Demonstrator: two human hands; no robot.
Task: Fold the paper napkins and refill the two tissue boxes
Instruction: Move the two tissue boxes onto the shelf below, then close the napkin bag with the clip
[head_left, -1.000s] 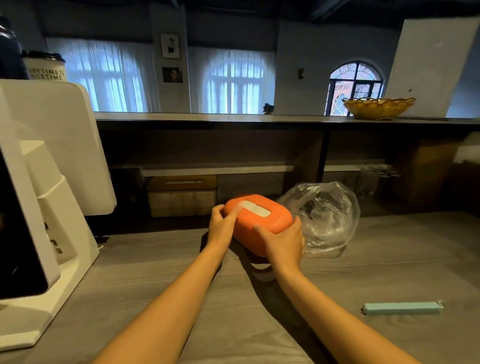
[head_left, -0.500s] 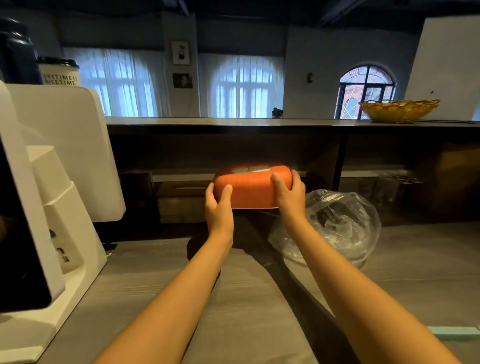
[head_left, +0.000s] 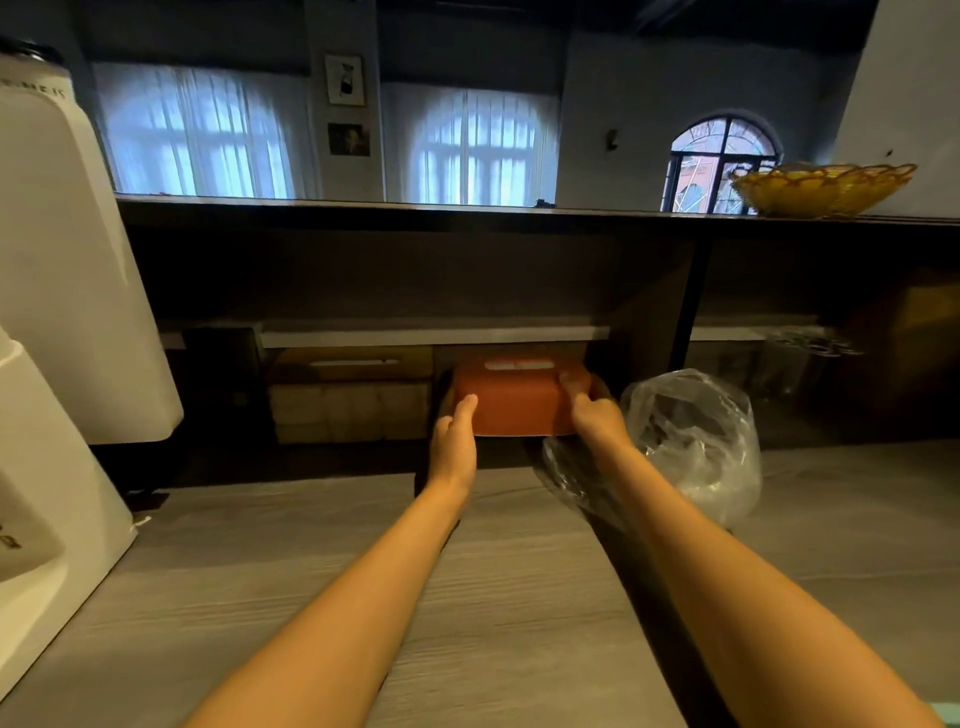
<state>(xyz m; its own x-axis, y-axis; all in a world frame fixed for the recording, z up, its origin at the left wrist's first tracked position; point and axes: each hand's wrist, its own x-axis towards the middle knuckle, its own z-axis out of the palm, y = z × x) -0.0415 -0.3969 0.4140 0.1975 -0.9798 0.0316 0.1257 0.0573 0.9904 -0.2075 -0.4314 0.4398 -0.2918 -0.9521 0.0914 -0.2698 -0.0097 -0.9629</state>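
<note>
Orange tissue box (head_left: 519, 400) now farther back under shelf (head_left: 431, 332); between both hands (head_left: 524, 431)

Two bare arms show, with no sleeves. The left hand (head_left: 453, 441) and right hand (head_left: 596, 415) wear nothing.

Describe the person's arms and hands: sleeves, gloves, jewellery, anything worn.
Both forearms are bare as far as the frame shows; no sleeve reaches into view. The left hand and the right hand wear no gloves. No watch, bracelet or band shows at either wrist, and no ring can be seen, though the fingers are partly hidden and in dim light.
</note>
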